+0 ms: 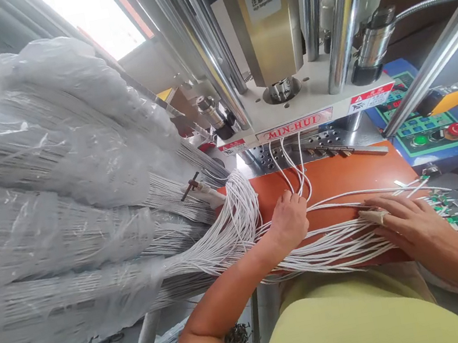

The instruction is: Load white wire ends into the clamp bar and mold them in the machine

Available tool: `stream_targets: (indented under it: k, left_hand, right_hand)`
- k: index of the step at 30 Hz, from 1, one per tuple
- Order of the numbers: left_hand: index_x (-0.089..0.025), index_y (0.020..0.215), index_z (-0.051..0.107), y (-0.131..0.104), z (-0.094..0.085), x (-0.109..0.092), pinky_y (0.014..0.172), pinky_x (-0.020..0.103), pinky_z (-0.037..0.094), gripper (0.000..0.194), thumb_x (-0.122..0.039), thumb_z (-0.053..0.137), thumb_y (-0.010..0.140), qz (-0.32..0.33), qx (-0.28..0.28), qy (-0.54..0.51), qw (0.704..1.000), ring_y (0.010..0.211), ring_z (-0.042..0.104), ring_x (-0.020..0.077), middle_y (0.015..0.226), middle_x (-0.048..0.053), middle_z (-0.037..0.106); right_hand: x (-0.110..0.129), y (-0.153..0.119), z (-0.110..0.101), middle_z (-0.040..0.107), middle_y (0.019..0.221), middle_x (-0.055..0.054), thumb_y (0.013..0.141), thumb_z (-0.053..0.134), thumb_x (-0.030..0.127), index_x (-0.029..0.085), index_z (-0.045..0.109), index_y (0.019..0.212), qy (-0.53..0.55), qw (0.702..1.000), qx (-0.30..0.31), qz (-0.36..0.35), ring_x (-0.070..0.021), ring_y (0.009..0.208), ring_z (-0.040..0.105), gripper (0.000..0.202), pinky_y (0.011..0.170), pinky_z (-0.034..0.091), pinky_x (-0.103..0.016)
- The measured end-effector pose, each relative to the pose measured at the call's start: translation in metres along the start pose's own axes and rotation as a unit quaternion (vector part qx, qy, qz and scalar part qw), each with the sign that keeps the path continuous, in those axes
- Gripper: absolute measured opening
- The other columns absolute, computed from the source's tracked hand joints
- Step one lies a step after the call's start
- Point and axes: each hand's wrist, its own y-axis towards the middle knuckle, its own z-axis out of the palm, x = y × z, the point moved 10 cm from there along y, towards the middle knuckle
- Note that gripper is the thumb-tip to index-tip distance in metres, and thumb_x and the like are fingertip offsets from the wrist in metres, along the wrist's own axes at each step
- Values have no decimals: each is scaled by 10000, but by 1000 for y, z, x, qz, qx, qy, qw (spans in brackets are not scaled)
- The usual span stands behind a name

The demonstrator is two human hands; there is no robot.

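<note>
At the left, plastic-wrapped cable bundles (60, 195) lie beside a looped bunch of white cables (240, 199) at the left end of the orange surface (336, 176).

Near the middle, the left hand (288, 220) has its fingers drawn together around a few white strands (301, 153), which run up under the far press (294, 126). The step in hand looks like steadying these strands at the press; the next move calls for a light grip that keeps them from crossing. Their far ends are hidden beneath the press plate, and the exact fingertip contact is hard to make out.

To the right, more loose cables (335, 247) stretch across the near side. The right hand (419, 223) lies over them, fingers loosely spread, a pale wrap on one; whether it pinches any is unclear. Farther right, green-tipped ends (454, 220) sit tangled, partly covered by the forearm.
</note>
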Motion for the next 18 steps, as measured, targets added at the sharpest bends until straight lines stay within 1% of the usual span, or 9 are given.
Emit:
stream_targets:
  k: [2,4,6,8,10,12,15,17,18]
  left_hand:
    - [-119,915,570,-5,1,-3,863,374,406,123,-110,532,798,-1,9,-15,1000,938,482,260,954,110,587]
    - [-119,931,563,-13,1,-4,851,375,407,129,-99,499,820,-11,18,-26,999,927,486,258,935,110,588]
    - [-126,979,554,-21,-2,-6,841,372,405,160,-98,462,852,-14,21,-61,998,922,498,244,936,96,599]
    - [-144,1055,543,-26,-3,-9,857,367,399,177,-166,462,899,5,25,-124,992,934,511,223,976,73,615]
    - [-174,1084,549,-29,-2,-15,880,374,390,214,-303,519,916,40,38,-176,983,957,515,215,1014,50,629]
    - [-190,1024,583,-28,1,-18,889,377,385,223,-375,571,900,61,49,-199,977,973,511,215,1004,39,637]
    - [-178,889,606,-23,6,-16,875,347,396,128,-299,569,908,58,53,-224,971,955,503,205,944,44,634]
    - [-172,845,594,-20,4,-12,864,328,407,123,-261,548,917,48,46,-252,965,937,494,200,909,48,624]
    - [-171,844,583,-19,0,-9,866,323,410,116,-245,536,920,42,38,-266,962,937,490,197,910,48,619]
  right_hand:
    - [1,-2,0,581,1322,-59,979,401,332,290,607,1225,7,1000,7,1,-259,1150,543,325,846,412,-403]
    - [2,-3,-1,569,1339,-59,979,400,319,293,604,1232,11,1000,9,4,-263,1168,533,326,854,406,-407]
    - [2,-4,-1,551,1363,-65,979,395,307,298,601,1236,14,1000,7,9,-271,1184,523,329,856,400,-414]
    - [3,-4,-1,548,1363,-74,980,385,301,294,592,1250,17,1000,5,12,-275,1170,533,340,852,395,-421]
    - [4,-4,0,571,1334,-76,978,378,295,288,583,1261,16,1000,4,10,-270,1132,557,349,838,392,-418]
    - [6,-4,2,587,1315,-70,977,376,284,282,585,1251,14,1000,2,7,-263,1116,568,345,835,386,-414]
    - [5,-8,4,586,1320,-65,979,382,279,281,575,1254,12,1000,3,2,-261,1108,570,336,828,383,-413]
    - [3,-9,0,587,1315,-58,978,397,275,293,558,1274,21,1000,5,-1,-256,1099,571,338,833,391,-412]
    - [3,-9,-5,585,1312,-56,976,404,265,300,541,1295,33,999,0,1,-251,1107,566,348,851,398,-412]
